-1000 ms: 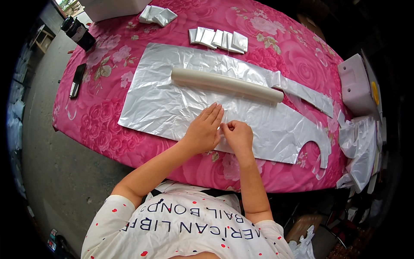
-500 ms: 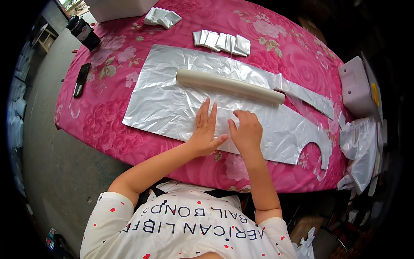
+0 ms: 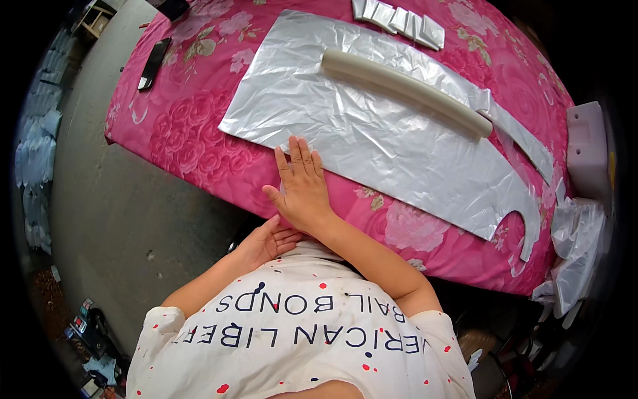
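One silvery plastic sheet (image 3: 399,159) lies spread on the table, slightly creased, its long near edge slanting down from left to right and a rounded cut-out by its right end. On top of it rests a beige tube (image 3: 409,92), slanting the same way, nearer the far edge than the near one. The right hand (image 3: 302,186) reaches across to the left, palm down and flat, fingers a little parted, thumb well out, grasping nothing; its fingertips overlap the near edge of the sheet (whether they press on it, I cannot tell). Just below, by the table's edge, the left hand (image 3: 269,243) is turned palm up, fingers loosely bent and partly hidden behind the right wrist, with nothing visible in its grip. Both are well apart from the tube. Beyond the sheet, a row of folded silvery packets (image 3: 402,21) sits on the pink floral tablecloth (image 3: 199,133), while a black phone (image 3: 154,64) lies off to the left. At the right stand a pale plastic bin (image 3: 587,143) and, in front of it, some crumpled clear bags (image 3: 578,233)
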Demonstrator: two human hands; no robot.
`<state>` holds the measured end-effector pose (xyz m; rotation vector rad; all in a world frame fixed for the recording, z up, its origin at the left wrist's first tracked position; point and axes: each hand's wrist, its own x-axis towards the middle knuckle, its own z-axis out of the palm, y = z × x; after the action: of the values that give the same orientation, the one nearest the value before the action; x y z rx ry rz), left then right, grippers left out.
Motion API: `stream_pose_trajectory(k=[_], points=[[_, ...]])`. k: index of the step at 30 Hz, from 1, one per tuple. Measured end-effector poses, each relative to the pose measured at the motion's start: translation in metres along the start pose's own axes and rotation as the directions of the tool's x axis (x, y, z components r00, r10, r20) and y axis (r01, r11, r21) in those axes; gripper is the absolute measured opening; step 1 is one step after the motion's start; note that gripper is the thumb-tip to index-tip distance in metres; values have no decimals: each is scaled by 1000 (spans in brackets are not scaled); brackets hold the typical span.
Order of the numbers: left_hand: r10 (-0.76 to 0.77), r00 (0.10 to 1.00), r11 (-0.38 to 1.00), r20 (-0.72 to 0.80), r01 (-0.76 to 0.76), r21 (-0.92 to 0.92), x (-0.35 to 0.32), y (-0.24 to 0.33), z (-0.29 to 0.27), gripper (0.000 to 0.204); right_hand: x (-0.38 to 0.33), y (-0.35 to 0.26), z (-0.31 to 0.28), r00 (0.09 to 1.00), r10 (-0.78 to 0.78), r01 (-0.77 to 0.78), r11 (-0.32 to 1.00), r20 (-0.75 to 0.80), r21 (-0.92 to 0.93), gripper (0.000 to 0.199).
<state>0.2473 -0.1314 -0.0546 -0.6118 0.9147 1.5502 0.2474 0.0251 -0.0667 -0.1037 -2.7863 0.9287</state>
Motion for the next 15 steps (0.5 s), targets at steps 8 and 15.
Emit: stream_pose_trajectory(k=[8, 15], points=[[243, 936, 876, -253, -100, 472, -17, 6, -2, 27, -9, -14, -17, 952, -217, 182, 969, 218, 167, 61], [565, 685, -253, 460, -387, 887, -36, 48, 60, 26, 19, 34, -97, 851, -505, 477, 858, 145, 193, 8]])
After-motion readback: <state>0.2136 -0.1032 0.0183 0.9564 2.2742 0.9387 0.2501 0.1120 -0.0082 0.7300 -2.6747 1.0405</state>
